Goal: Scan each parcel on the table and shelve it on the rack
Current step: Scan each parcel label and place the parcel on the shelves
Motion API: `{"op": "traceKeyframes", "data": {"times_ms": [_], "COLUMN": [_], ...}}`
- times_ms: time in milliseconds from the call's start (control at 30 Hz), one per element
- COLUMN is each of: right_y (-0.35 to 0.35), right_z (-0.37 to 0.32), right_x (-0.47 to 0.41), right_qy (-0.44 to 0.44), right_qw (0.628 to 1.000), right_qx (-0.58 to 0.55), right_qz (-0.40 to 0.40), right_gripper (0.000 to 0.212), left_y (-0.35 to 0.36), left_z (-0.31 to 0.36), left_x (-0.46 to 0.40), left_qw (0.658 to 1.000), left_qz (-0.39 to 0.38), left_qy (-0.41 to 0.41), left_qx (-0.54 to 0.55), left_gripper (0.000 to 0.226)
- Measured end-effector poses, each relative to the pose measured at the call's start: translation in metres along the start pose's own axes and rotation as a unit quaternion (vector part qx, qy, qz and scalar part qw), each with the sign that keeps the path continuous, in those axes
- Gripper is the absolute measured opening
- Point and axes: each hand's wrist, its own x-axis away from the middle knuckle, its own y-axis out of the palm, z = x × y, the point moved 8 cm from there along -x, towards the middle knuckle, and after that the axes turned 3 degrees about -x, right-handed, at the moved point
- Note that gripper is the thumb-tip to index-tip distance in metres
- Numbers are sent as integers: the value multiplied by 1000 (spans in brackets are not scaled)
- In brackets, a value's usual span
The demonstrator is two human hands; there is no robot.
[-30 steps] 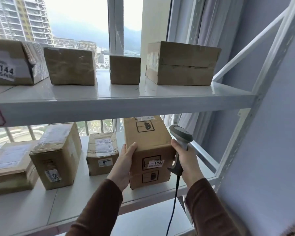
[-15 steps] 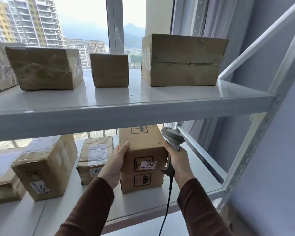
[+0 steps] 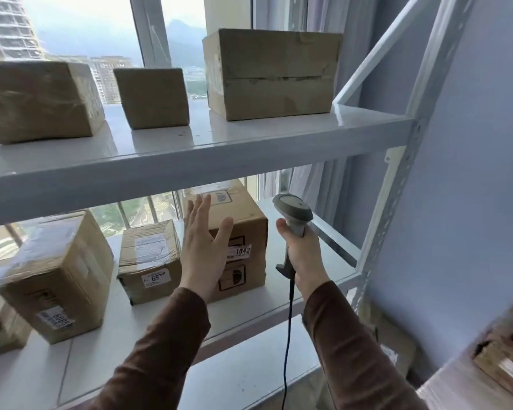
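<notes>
From the head camera, the brown cardboard parcel labelled 1042 [image 3: 246, 232] stands on the lower shelf of the white metal rack [image 3: 190, 164], right of a smaller taped cardboard box [image 3: 148, 260] and a tilted cardboard box with a plastic-covered top [image 3: 57, 273]. The left hand [image 3: 203, 250] is spread flat with straight fingers in front of the parcel's near face; whether it touches the cardboard cannot be told. The right hand [image 3: 302, 255] grips the handle of a grey corded barcode scanner [image 3: 292, 217], just right of the parcel, head upward. On the upper shelf sit three more plain cardboard boxes, the largest [image 3: 273, 75] at the right.
</notes>
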Motion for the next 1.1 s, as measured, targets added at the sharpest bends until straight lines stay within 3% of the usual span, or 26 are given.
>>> {"op": "traceKeyframes", "data": {"times_ms": [100, 267, 467, 600, 767, 1100], "right_y": [-27, -103, -240, -335, -449, -615], "right_z": [-9, -15, -21, -23, -17, 63], "right_x": [22, 65, 122, 164, 194, 135], "right_qy": [-3, 16, 12, 13, 35, 131], "right_qw": [1000, 994, 968, 945, 899, 883], "right_qx": [7, -30, -45, -24, 3, -36], "right_qz": [23, 100, 245, 326, 436, 449], "right_gripper": [14, 22, 30, 35, 30, 16], "left_y": [29, 113, 231, 302, 393, 573], "left_z": [30, 56, 106, 141, 167, 173], "left_x": [18, 60, 148, 213, 270, 298], "left_qw": [996, 961, 876, 820, 782, 785], "left_qz": [-65, -225, -412, -510, -564, -570], "left_qy": [37, -28, -65, -83, -106, -181], "left_qx": [52, 160, 241, 248, 243, 163], "left_gripper": [58, 55, 46, 53, 54, 59]}}
